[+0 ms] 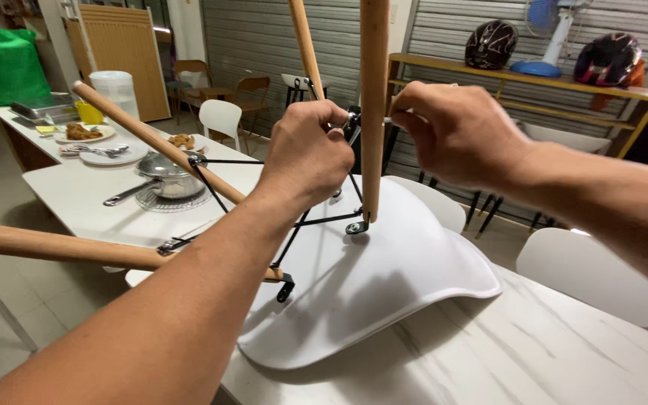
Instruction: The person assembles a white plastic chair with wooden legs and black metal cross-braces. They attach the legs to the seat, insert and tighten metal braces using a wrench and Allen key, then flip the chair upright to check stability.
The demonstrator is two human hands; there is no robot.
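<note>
Both hands are closed up tight at the joint where the black wire bracing point(316, 217) meets the upright wooden leg point(373, 112). Left hand point(305, 154) is fisted around the bracing just left of that leg, knuckles toward the camera, grip fully shut. Right hand point(459, 131) comes in from the other side, fingers pinched together on a small silvery piece at the same joint; what exactly sits between those fingertips is too small to make out.

Under the hands, the white chair seat point(384, 292) lies upside down on the pale marbled counter point(534, 352), legs pointing up and out. One wooden leg stands nearly vertical between the two hands, a second point(303, 41) rises behind the left fist, a third point(151, 139) slants off to the upper left, and a fourth point(54, 246) runs low and flat out past the left forearm. Black brackets fix the leg feet to the seat's underside.

Further back on the counter to the left: a lidded steel pan point(166, 176) on a wire trivet, plates with food point(84, 133), and a clear jug point(114, 88). White chairs point(220, 120) stand beyond, wooden ones behind them. Against the shutter wall, a yellow shelf point(519, 79) carries two helmets point(491, 43) and a fan point(556, 34).
</note>
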